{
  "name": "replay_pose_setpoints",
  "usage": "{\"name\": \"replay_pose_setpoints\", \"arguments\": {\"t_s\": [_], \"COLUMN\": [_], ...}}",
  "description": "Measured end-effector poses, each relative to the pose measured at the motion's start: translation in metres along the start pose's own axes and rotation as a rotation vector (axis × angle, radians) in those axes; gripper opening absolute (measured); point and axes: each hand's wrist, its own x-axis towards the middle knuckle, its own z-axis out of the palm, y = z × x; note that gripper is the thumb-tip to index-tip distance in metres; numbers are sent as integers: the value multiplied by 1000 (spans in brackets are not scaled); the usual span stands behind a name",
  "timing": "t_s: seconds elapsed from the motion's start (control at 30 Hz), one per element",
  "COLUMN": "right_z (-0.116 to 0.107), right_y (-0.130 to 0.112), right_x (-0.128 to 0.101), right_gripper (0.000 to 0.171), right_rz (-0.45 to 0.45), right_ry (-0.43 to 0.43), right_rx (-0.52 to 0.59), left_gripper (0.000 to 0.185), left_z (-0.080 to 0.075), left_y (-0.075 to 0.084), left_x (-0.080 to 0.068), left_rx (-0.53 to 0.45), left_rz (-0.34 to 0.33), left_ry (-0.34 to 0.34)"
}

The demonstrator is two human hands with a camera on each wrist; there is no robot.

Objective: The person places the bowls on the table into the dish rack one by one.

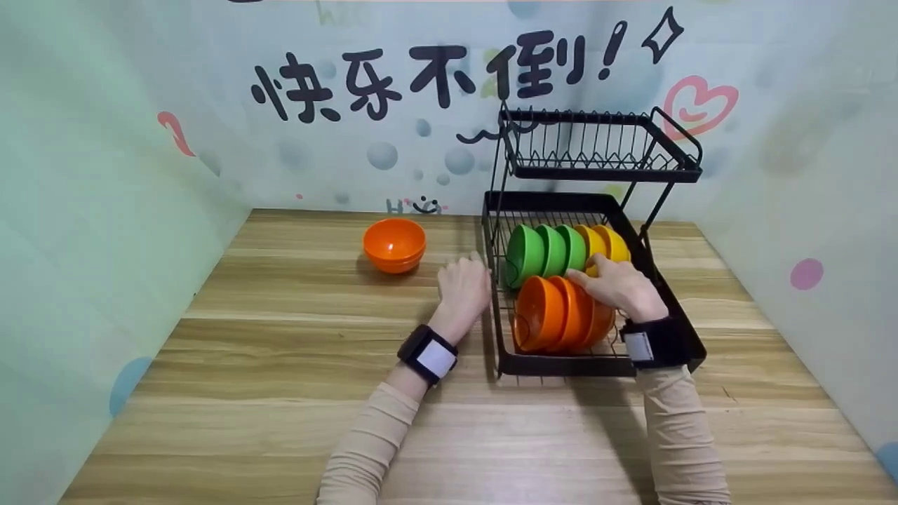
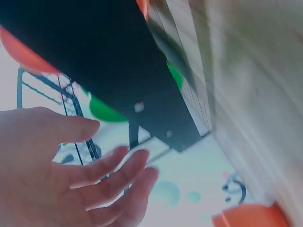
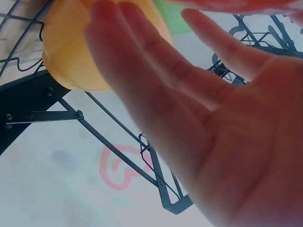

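My right hand (image 1: 617, 284) reaches over the rear of three orange bowls (image 1: 539, 314) standing on edge in a black dish rack (image 1: 561, 365). In the right wrist view its fingers (image 3: 142, 66) are extended, with a gap between them and the thumb; a yellow bowl (image 3: 71, 42) lies beyond the fingertips. Three green bowls (image 1: 525, 254) and two yellow bowls (image 1: 616, 242) stand on edge behind the orange ones. Beside the rack's left rim rests my left hand (image 1: 464, 289); the left wrist view shows its fingers (image 2: 113, 179) loosely bent, holding nothing.
Two stacked orange bowls (image 1: 394, 245) sit upright on the wooden table (image 1: 295, 351), left of the rack. The rack's upper wire shelf (image 1: 603, 174) rises over the back of its lower tray. Printed cloth walls (image 1: 393, 140) enclose the table behind and at both sides.
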Motion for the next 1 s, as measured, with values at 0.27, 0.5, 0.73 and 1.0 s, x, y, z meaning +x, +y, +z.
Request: {"name": "replay_pose_setpoints", "arguments": {"t_s": [0.27, 0.5, 0.73, 1.0], "right_z": [1, 1, 1, 0], "right_y": [2, 2, 1, 2], "right_x": [1, 1, 1, 2], "right_gripper": [59, 59, 61, 62], "right_rz": [-12, -18, -27, -19], "right_ry": [39, 45, 61, 66], "right_rx": [18, 25, 29, 24], "left_gripper": [31, 27, 25, 20], "left_z": [-2, 8, 22, 29], "left_y": [-32, -58, -76, -81], "left_x": [17, 28, 35, 40], "left_rx": [77, 94, 97, 134], "left_rz": [-53, -78, -106, -132], "left_ry": [70, 132, 140, 55]}}
